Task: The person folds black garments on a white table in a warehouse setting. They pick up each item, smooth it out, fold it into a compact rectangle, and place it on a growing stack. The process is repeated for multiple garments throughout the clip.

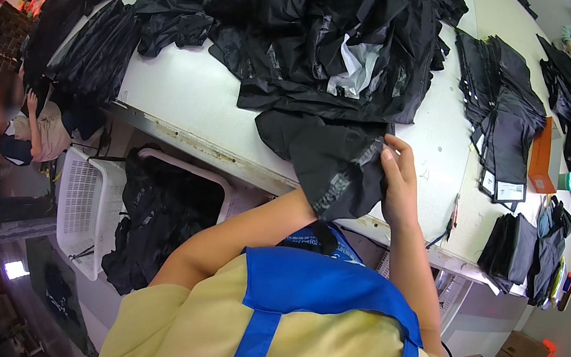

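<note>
Black garment piece point(322, 154): long axis diagonal, narrow end far-left
Right hand point(401, 182): I pinch its right edge
Left hand: under cloth, can't tell

White table point(166, 90), large heap of black fabric point(279, 22), flat black stack point(509, 112) at right, orange box point(543, 154) beside it
</note>
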